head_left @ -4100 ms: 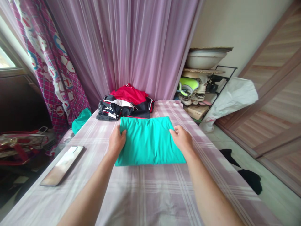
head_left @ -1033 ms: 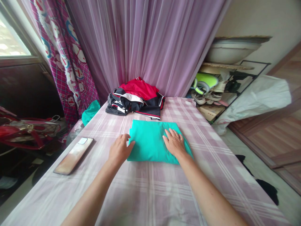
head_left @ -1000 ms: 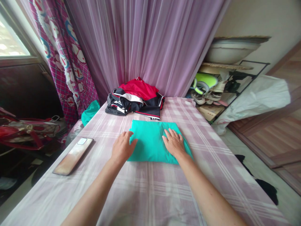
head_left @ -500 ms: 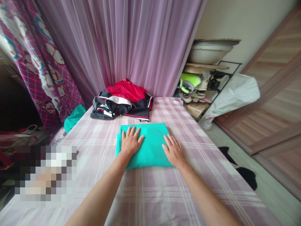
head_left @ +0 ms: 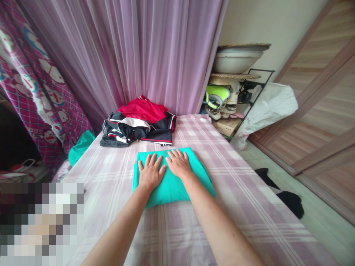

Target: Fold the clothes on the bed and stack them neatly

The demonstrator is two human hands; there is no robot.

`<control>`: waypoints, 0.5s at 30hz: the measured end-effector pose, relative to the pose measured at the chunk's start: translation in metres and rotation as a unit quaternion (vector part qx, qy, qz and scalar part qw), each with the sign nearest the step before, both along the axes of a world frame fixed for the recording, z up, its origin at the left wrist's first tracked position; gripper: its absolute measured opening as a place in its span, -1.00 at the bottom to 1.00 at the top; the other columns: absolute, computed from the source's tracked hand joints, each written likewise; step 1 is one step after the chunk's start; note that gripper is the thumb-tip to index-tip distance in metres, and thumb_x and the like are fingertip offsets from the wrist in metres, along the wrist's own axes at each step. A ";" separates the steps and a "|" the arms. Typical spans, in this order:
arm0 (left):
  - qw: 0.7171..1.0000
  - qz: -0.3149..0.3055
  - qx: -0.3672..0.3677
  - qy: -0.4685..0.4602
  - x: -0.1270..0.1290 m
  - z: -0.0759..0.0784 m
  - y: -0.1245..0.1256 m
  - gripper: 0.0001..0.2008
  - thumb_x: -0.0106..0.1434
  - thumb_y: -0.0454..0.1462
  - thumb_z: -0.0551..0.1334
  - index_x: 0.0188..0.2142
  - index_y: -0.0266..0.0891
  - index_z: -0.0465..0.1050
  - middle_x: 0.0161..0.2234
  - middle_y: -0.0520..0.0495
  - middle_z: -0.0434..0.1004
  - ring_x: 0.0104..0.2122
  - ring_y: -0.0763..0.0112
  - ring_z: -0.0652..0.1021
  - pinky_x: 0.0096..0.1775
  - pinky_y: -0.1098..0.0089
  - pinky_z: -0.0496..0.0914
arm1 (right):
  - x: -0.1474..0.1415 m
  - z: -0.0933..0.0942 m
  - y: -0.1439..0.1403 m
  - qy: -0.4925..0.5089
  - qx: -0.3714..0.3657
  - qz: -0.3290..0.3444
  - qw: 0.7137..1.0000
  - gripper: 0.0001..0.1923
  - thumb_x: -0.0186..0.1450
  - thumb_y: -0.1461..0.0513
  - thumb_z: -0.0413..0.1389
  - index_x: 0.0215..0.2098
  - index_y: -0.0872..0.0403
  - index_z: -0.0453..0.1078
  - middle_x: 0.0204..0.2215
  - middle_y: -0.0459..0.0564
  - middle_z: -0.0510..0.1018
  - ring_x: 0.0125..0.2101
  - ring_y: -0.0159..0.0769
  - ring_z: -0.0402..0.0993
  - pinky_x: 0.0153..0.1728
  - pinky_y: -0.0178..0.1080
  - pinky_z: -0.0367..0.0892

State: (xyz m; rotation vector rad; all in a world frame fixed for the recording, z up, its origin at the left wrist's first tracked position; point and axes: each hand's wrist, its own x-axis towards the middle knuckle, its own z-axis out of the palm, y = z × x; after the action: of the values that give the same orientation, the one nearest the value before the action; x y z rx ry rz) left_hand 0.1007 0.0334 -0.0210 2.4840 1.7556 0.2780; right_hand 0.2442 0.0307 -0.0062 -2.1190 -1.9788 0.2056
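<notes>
The folded cloth (head_left: 169, 189) is coloured plain turquoise, and the tablecloth (head_left: 249, 210) beneath it is checked in pale mauve and white. Beyond the folded cloth, the heaped clothes (head_left: 138, 122) are coloured red, white and near-black, and the sheer curtain (head_left: 144, 51) is tinted lilac. Left of the folded cloth, the printed curtain (head_left: 46, 96) is patterned in magenta with gridlines and blue-and-white figures.

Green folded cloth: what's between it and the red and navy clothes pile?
A narrow strip of the plaid cover lies between the green folded cloth and the clothes pile beyond it, as the head view shows.
</notes>
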 end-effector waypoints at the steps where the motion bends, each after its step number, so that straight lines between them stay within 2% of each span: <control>1: 1.000 -0.002 0.001 -0.002 0.000 -0.001 0.000 -0.45 0.40 0.02 -0.05 0.33 0.03 0.15 0.38 -0.06 0.08 0.38 0.05 0.04 0.27 -0.28 -0.09 | 0.002 -0.007 0.002 0.000 -0.009 -0.010 1.000 -0.48 0.48 0.05 -0.23 0.33 -0.05 0.18 0.34 -0.03 0.21 0.34 -0.15 0.00 0.31 0.10 -0.16; 3: 1.000 -0.004 0.002 -0.008 0.000 -0.001 0.000 -0.45 0.40 0.01 -0.05 0.33 0.03 0.15 0.38 -0.06 0.09 0.38 0.04 0.04 0.26 -0.29 -0.08 | 0.007 -0.015 0.003 -0.005 -0.007 -0.020 1.000 -0.46 0.48 0.04 -0.24 0.34 -0.04 0.17 0.35 -0.02 0.18 0.35 -0.16 -0.01 0.32 0.06 -0.16; 7: 1.000 0.005 0.002 -0.010 -0.002 -0.003 0.002 -0.44 0.41 0.01 -0.07 0.34 0.01 0.13 0.39 -0.06 0.05 0.38 0.07 0.03 0.28 -0.23 -0.06 | 0.018 -0.016 0.000 -0.033 -0.005 -0.049 0.998 -0.44 0.48 0.02 -0.27 0.34 0.00 0.18 0.36 0.02 0.18 0.34 -0.15 0.01 0.31 0.02 -0.16; 12: 0.998 0.065 -0.010 -0.009 -0.012 -0.006 0.007 -0.42 0.42 -0.03 -0.10 0.37 -0.11 0.06 0.42 -0.13 -0.06 0.39 0.06 0.01 0.31 -0.08 -0.02 | 0.036 -0.021 -0.012 -0.049 -0.006 -0.077 0.996 -0.44 0.49 0.07 -0.30 0.36 0.03 0.13 0.37 0.01 0.13 0.36 -0.18 -0.04 0.32 0.04 -0.16; 15: 0.997 0.074 -0.012 -0.010 -0.016 -0.008 0.008 -0.41 0.42 -0.03 -0.11 0.38 -0.12 0.03 0.42 -0.14 -0.07 0.38 0.05 0.01 0.31 -0.06 0.00 | 0.044 -0.026 -0.021 -0.041 -0.010 -0.093 0.995 -0.43 0.49 0.07 -0.30 0.38 0.04 0.09 0.39 0.01 0.07 0.37 -0.18 -0.09 0.31 0.06 -0.12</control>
State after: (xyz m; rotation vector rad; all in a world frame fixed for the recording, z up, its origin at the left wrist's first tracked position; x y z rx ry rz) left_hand 0.0847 0.0418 -0.0288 2.3308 1.9256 0.2904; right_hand 0.2883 0.0099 -0.0324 -2.3434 -1.8129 0.1085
